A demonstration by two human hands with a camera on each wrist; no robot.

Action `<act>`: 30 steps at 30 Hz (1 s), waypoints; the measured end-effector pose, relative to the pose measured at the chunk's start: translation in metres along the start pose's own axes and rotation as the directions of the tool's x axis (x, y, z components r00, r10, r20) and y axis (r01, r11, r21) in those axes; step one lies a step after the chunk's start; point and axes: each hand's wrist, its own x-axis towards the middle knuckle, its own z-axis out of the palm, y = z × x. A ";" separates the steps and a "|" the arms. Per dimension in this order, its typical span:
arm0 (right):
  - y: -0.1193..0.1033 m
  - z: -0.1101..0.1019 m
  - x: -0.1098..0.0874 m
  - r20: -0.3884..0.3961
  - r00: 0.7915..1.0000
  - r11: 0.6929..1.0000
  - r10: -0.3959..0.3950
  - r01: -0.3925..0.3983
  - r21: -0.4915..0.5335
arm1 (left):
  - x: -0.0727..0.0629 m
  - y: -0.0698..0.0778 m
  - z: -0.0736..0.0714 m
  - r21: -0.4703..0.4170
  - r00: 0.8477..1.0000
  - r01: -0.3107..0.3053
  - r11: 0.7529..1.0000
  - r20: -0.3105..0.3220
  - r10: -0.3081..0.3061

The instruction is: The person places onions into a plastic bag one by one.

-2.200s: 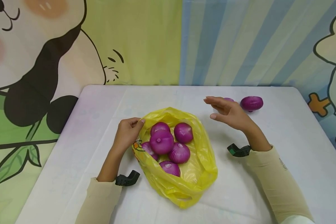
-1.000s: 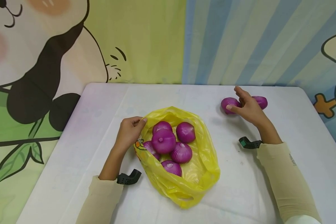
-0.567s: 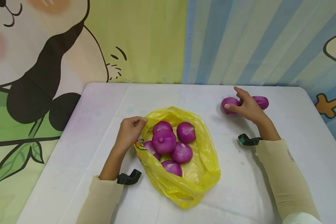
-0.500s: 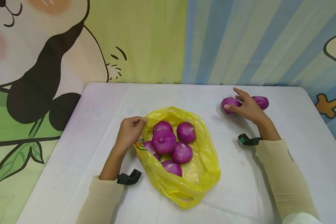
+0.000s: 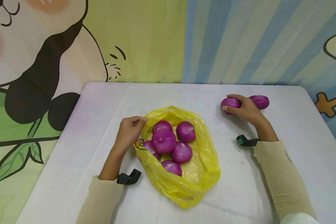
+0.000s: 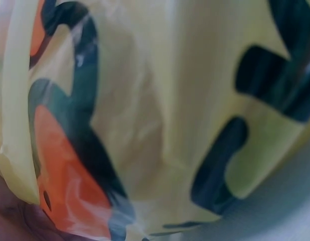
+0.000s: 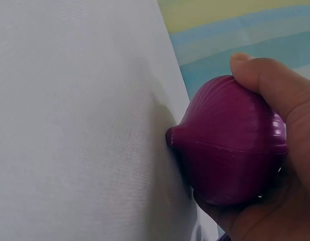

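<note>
A yellow plastic bag (image 5: 198, 174) lies open in the middle of the table, with several purple onions (image 5: 164, 141) inside. My left hand (image 5: 129, 132) pinches the bag's left rim between thumb and fingers. In the left wrist view the printed side of the bag fills nearly everything. Toward the far right, my right hand (image 5: 247, 109) grips a purple onion (image 7: 230, 140), thumb on one side and fingers on the other. The right wrist view shows that onion close to the white tabletop; whether it still touches is hard to tell.
Another purple onion (image 5: 259, 102) lies just right of my right hand, near the back edge. The white table (image 5: 106, 102) backs onto a printed cloth (image 5: 145, 40) with cartoon figures and stripes.
My right hand first moved right from beside the bag to the back onions. Its fingers, spread half a second ago, have now curled round the left one. My left hand keeps its place.
</note>
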 end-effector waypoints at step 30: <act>-0.035 0.006 -0.013 -0.035 0.985 0.983 -0.172 0.174 0.060 | 0.000 0.000 0.001 -0.001 1.000 0.020 1.000 0.009 -0.020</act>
